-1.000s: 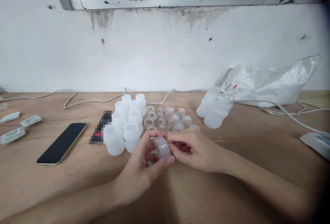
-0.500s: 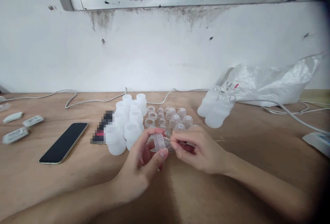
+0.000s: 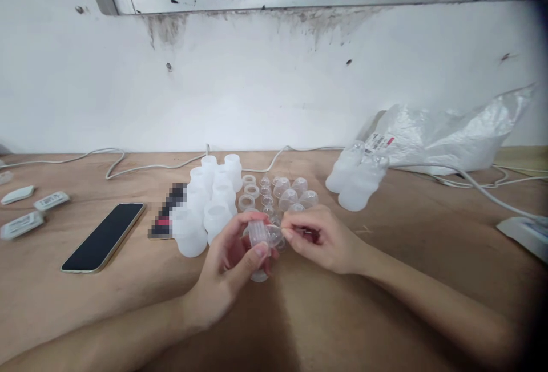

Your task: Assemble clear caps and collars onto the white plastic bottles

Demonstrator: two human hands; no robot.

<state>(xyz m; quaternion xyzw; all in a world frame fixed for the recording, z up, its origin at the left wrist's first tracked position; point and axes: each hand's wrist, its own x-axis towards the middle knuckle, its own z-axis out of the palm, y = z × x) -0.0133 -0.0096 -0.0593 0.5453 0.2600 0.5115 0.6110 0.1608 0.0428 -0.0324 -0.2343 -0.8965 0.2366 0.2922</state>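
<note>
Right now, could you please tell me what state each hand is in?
Left hand: closed, holding a clear ring.
Right hand: pinched closed at the teat; hold unclear.

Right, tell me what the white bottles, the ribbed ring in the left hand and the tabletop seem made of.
White bottles: probably plastic, perhaps silicone; matte, milky, seemingly translucent.
Ribbed ring: likely plastic, slightly glossy; translucent, with pale highlights along its ridges.
Tabletop: wood or a wood-look board, mostly dull; brown with faint grain.
</note>
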